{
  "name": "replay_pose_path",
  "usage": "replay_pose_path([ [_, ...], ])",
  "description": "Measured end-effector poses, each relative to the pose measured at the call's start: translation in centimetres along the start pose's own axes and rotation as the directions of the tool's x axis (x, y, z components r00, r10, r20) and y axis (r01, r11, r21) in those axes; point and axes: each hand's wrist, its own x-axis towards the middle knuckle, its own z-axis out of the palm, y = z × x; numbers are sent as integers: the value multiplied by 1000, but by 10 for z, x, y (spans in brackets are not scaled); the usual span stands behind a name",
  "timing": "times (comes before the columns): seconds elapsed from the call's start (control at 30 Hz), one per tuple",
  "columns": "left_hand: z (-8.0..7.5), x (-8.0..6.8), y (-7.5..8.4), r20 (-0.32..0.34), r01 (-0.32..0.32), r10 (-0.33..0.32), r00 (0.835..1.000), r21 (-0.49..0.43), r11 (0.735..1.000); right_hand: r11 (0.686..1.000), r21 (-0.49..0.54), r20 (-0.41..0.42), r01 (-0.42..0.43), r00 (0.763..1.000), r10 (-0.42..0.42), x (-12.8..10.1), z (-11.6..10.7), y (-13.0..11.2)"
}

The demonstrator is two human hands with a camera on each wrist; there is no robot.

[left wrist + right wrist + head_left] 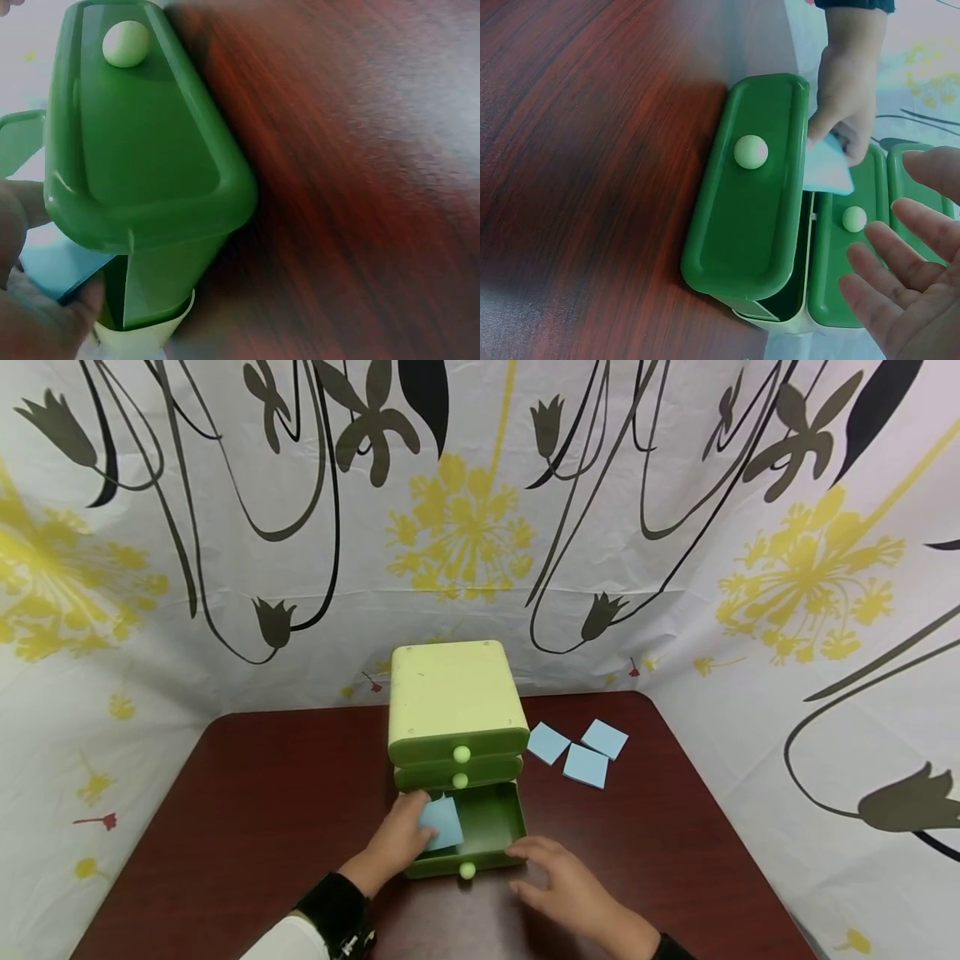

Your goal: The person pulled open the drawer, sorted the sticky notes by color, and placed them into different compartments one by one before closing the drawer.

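While the left hand (395,843) pinches a blue note (442,823) over the open bottom drawer (491,827), the right hand (570,885) rests with relaxed, spread fingers just beside the drawer front. Three notes (577,752) lie right of the cabinet (450,702) on the table (247,793). Only the right wrist view shows the spread palm; the left wrist view shows the drawer's underside.
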Motion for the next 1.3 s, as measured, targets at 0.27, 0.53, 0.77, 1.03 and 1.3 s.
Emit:
replay_pose_path([
  [0.27,3,15,5,119,65,-75,990,85,994,1000,-2,1,-9,1000,9,0,1,5],
  [0.53,9,22,7,170,33,-56,984,136,990,1000,22,19,-16,1000,16,1,1,6],
  [0.77,14,24,7,162,44,-82,983,225,973,999,33,31,-20,999,19,2,1,6],
  [1.03,17,25,3,135,21,-67,989,315,949,998,41,45,-52,998,50,3,1,10],
  [1.3,17,25,2,120,36,-74,990,293,955,998,37,42,-54,998,52,4,2,15],
])
